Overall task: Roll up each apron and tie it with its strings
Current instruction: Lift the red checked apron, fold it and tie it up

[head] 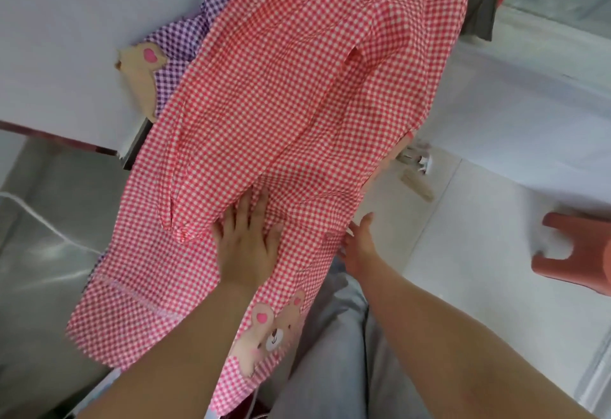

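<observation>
Pressing flat, the left hand (246,240) lies with fingers spread and straight on the red gingham apron (297,94), apparently pinning and smoothing the cloth so it makes a tidy base for rolling. The right hand (358,245) sits at the apron's right edge, fingers extended and relaxed, gripping nothing that I can see, probably squaring that side. The apron stretches lengthwise across the white surface (66,38), its bear appliqué (274,336) at the near end draping toward the person's lap, no roll started yet. Beneath it a purple gingham apron (185,44) peeks out, waiting its turn. A pink plastic stool (575,250) stands on the floor, well apart.
</observation>
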Available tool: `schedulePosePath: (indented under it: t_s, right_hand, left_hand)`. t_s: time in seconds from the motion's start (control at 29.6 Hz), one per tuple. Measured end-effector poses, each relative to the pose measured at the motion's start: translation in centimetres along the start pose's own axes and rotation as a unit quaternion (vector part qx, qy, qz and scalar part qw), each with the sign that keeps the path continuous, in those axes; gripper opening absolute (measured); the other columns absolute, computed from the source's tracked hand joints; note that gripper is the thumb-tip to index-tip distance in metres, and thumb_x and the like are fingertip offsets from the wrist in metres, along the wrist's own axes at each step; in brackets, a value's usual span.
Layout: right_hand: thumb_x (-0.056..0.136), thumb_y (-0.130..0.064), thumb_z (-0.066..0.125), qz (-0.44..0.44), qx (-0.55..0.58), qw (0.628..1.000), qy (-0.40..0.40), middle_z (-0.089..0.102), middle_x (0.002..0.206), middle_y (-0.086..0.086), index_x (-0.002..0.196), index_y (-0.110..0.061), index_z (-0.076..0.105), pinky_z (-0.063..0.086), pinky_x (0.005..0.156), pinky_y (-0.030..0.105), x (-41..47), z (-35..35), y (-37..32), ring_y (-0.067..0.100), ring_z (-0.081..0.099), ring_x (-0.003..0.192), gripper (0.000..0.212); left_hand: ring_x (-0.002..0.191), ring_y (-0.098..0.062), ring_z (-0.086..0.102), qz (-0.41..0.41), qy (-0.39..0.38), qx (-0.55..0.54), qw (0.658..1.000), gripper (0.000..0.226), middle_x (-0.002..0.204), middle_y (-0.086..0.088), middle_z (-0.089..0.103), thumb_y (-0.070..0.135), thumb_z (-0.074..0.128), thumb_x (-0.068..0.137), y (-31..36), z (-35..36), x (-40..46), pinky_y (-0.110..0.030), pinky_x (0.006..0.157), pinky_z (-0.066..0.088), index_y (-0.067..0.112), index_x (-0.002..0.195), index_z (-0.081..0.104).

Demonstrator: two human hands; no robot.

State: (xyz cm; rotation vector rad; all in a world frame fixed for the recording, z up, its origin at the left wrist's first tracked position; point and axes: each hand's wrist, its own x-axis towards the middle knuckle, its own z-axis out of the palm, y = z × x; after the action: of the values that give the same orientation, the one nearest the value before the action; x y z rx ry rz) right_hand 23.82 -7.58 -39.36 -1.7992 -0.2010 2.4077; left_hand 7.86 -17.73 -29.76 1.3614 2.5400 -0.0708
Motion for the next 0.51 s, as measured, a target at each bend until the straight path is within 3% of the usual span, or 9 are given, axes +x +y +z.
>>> schedulePosePath:
  t_s: [0.2,0.27,0.41,0.51]
  right_hand:
    - [0.079,-0.084,0.007,0.045,0.037,0.994,-0.089,0.038,0.151,0.003,0.148,-0.017,0.031,0.020,0.117,0.049,0.5,-0.8,4.0,0.031,0.036,0.138,0.100]
    - [0.080,-0.082,0.022,0.014,0.045,0.991,-0.127,0.041,0.150,0.002,0.146,-0.019,0.035,0.026,0.115,0.051,0.4,-1.3,4.8,0.029,0.040,0.135,0.092]
    - [0.088,-0.044,0.059,0.005,0.023,0.992,-0.124,0.055,0.136,0.010,0.140,-0.012,0.042,0.044,0.101,0.048,-1.6,-5.2,5.7,0.031,0.054,0.122,0.063]
    - [0.083,-0.028,0.070,0.014,-0.011,0.992,-0.127,0.054,0.136,0.012,0.139,-0.008,0.040,0.040,0.105,0.052,-4.7,-8.1,5.4,0.033,0.053,0.123,0.067]
  left_hand:
    - [0.145,-0.029,0.017,-0.001,0.038,0.007,0.999,0.067,0.159,-0.002,0.021,0.061,0.009,0.095,-0.3,0.8,-0.3,-0.053,0.117,0.006,0.026,0.152,0.020]
    - [0.145,-0.027,0.015,-0.003,0.040,0.007,0.999,0.067,0.159,-0.001,0.019,0.061,0.010,0.095,-0.4,0.9,-0.3,-0.052,0.118,0.004,0.027,0.152,0.017]
    - [0.146,-0.026,0.013,-0.011,0.040,-0.007,0.999,0.068,0.159,-0.001,0.018,0.061,0.012,0.094,-0.3,0.7,-0.3,-0.053,0.118,0.004,0.027,0.153,0.016]
    - [0.147,-0.025,0.010,-0.024,0.025,-0.008,0.999,0.069,0.160,0.000,0.015,0.061,0.012,0.093,-0.2,0.4,-0.4,-0.053,0.118,0.003,0.028,0.153,0.013]
